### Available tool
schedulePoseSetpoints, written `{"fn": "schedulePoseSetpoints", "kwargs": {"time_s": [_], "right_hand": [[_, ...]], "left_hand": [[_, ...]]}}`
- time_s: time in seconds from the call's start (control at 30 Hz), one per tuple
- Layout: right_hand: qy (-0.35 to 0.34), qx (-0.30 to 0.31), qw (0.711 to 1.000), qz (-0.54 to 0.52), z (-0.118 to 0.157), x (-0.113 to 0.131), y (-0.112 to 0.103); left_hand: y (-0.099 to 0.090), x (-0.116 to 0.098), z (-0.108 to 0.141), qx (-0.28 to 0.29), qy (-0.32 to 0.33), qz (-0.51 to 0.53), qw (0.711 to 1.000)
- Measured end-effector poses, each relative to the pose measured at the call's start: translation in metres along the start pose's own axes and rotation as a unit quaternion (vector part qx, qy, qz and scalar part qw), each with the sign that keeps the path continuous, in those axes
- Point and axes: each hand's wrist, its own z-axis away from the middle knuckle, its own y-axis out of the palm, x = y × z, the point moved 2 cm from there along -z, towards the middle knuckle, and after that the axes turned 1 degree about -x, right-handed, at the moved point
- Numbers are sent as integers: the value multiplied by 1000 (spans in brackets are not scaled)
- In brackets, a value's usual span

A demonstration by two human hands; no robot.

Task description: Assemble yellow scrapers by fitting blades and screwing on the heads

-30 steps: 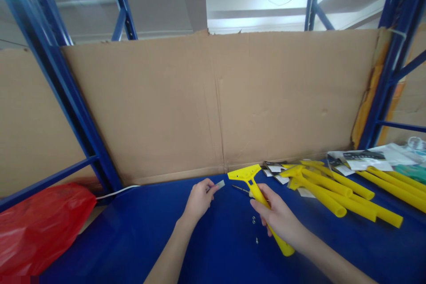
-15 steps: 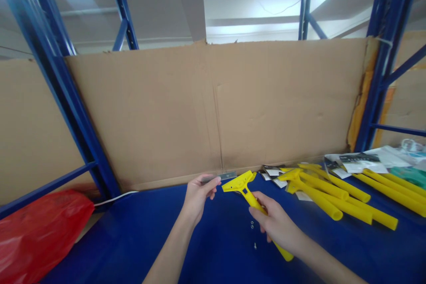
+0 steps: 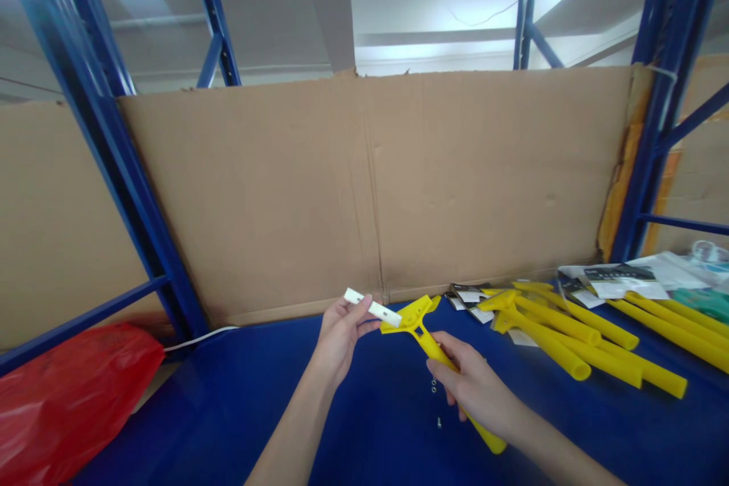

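blue table (image 3: 228, 410), blade (image 3: 373, 307) against scraper (image 3: 438, 353)

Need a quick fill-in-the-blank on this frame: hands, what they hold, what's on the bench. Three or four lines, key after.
1. The right hand grips a yellow scraper by its ____.
2. The left hand pinches a flat ____ blade at the scraper's head.
3. More yellow scrapers lie on the person's ____ side of the blue benchtop.
4. A ____ plastic bag sits at far left.

Missing words: handle; white; right; red
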Motion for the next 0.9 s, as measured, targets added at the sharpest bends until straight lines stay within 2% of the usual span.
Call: {"fn": "schedulePoseSetpoints", "kwargs": {"time_s": [0.1,0.17,0.23,0.3,0.37,0.4,0.53,0.6,0.73,0.9], "right_hand": [[-4,3,1000,-9,1,-1,1],[2,0,1000,-14,1,-3,2],[-2,12,1000,-11,1,-5,3],[-17,35,999,-5,2,-5,5],[-22,51,998,-4,2,-6,5],[-22,52,998,-5,3,-6,5],[-15,33,999,-11,2,-5,5],[-15,32,999,-15,1,-5,6],[-38,51,998,-21,2,-4,7],[-52,47,997,-29,4,-4,8]], "left_hand": [[-1,-2,0,-17,27,-41,999],[2,-1,0,-15,59,-118,991],[6,1,0,2,118,-217,969],[9,5,0,33,183,-308,933],[11,10,-1,59,213,-355,908],[11,12,-1,63,208,-356,909],[6,13,-3,21,131,-264,955],[6,11,-3,11,105,-232,967],[11,12,-1,35,118,-241,963],[14,19,-1,1,154,-288,945]]}}
